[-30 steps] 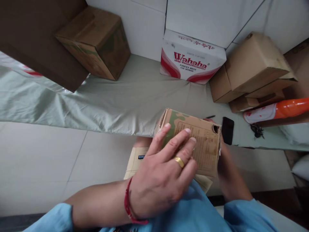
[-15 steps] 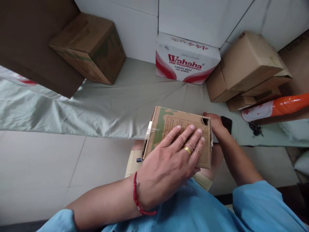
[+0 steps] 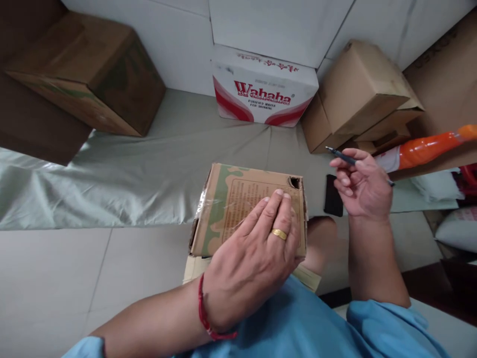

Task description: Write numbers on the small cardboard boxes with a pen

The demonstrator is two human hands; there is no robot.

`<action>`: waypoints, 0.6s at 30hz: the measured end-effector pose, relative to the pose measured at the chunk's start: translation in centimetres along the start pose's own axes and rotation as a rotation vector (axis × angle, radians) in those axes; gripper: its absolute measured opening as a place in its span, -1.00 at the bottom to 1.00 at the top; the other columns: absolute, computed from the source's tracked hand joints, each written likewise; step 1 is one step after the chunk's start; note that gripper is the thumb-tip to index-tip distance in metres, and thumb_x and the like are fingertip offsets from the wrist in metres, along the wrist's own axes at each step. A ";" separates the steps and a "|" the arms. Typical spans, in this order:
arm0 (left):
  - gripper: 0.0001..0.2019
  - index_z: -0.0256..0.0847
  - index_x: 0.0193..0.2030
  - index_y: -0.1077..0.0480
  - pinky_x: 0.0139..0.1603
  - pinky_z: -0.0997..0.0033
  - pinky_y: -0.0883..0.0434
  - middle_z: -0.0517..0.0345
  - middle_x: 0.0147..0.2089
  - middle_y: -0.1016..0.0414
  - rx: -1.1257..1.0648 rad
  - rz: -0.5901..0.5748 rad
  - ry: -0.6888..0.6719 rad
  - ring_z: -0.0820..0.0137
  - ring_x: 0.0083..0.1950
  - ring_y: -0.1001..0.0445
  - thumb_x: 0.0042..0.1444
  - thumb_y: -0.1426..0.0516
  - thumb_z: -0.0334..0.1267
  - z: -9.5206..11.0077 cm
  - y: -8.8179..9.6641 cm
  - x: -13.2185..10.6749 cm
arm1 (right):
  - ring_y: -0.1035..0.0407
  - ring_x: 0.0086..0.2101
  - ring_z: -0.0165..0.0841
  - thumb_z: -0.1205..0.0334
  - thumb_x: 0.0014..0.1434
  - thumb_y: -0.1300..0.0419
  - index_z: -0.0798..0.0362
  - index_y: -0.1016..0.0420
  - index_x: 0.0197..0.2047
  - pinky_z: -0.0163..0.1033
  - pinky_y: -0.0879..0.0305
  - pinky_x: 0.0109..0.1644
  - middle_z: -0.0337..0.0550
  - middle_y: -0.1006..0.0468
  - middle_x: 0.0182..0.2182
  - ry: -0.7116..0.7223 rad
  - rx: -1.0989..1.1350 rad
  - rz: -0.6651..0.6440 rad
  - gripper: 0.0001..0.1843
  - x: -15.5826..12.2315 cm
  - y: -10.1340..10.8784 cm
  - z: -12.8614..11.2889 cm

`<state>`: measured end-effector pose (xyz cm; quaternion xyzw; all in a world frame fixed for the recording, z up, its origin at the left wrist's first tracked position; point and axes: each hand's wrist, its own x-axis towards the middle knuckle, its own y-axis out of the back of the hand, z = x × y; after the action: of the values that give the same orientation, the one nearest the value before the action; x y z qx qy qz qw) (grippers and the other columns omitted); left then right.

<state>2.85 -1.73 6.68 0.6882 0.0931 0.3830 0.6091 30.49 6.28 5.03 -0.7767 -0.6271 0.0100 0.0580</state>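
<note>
A small cardboard box (image 3: 219,214) with green camouflage patches and printed text rests on my lap. It has a torn dark hole near its far right corner. My left hand (image 3: 257,248), with a gold ring and a red cord bracelet, lies flat on its top face, fingers stretched out. To the right of the box, my right hand (image 3: 367,186) is raised with a dark pen (image 3: 345,157) between the fingers. The pen's tip points left, away from the box's surface. Just left of this hand, a black phone-like slab (image 3: 333,195) lies on the cloth.
A grey-green cloth (image 3: 149,169) covers the long surface ahead. At its back stand a white-and-red Wahaba water carton (image 3: 264,94) and brown boxes (image 3: 365,94). A larger camouflage box (image 3: 112,79) is on the left. An orange bottle (image 3: 427,149) lies behind my right hand.
My right hand has come away from the box's right side and is raised, now showing a pen. My left hand stays on the box. The view has shifted right.
</note>
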 end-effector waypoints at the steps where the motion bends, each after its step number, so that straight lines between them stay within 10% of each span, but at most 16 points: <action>1: -0.42 -0.66 0.35 -0.41 0.47 0.02 -0.50 -0.49 0.42 -0.48 -0.006 -0.002 0.003 -0.12 0.48 -0.48 0.50 -0.12 -0.06 0.0 0.0 -0.1 | -0.11 -0.62 -0.52 0.08 0.08 -0.43 -0.04 -0.54 -0.23 -0.39 0.17 -0.64 -0.30 -0.53 -0.48 0.027 0.004 -0.027 -0.75 -0.6 -1.0 -0.8; 5: -0.39 -0.62 0.35 -0.42 0.48 0.05 -0.48 -0.43 0.43 -0.48 -0.021 -0.024 0.009 -0.08 0.49 -0.47 0.48 -0.16 0.00 0.0 0.2 -0.2 | 0.07 -0.67 -0.58 0.14 0.08 -0.51 -0.02 -0.41 -0.41 -0.42 0.11 -0.63 -0.47 -0.18 -0.65 0.111 0.045 -0.115 -0.67 -2.3 -4.7 -2.1; 13: -0.36 -0.61 0.37 -0.42 0.48 0.06 -0.48 -0.40 0.42 -0.50 -0.045 -0.002 0.025 -0.06 0.49 -0.47 0.45 -0.20 0.01 0.1 0.2 -0.4 | -0.10 -0.65 -0.56 0.07 0.20 -0.40 0.00 -0.56 -0.16 -0.40 0.11 -0.65 -0.28 -0.58 -0.48 -0.004 -0.026 -0.183 -0.77 -3.3 -7.4 -1.1; 18: -0.37 -0.61 0.40 -0.40 0.49 0.04 -0.48 -0.41 0.44 -0.48 -0.044 -0.005 0.016 -0.07 0.50 -0.46 0.48 -0.16 -0.02 0.2 0.2 -0.5 | -0.09 -0.59 -0.53 0.23 0.21 -0.33 -0.05 -0.51 -0.27 -0.37 -0.03 -0.53 -0.39 -0.34 -0.54 0.152 -0.089 -0.065 -0.94 -3.8 -8.1 0.6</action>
<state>2.64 -2.21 6.63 0.6712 0.0912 0.3889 0.6245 21.76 4.26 5.06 -0.7561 -0.6458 -0.0785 0.0711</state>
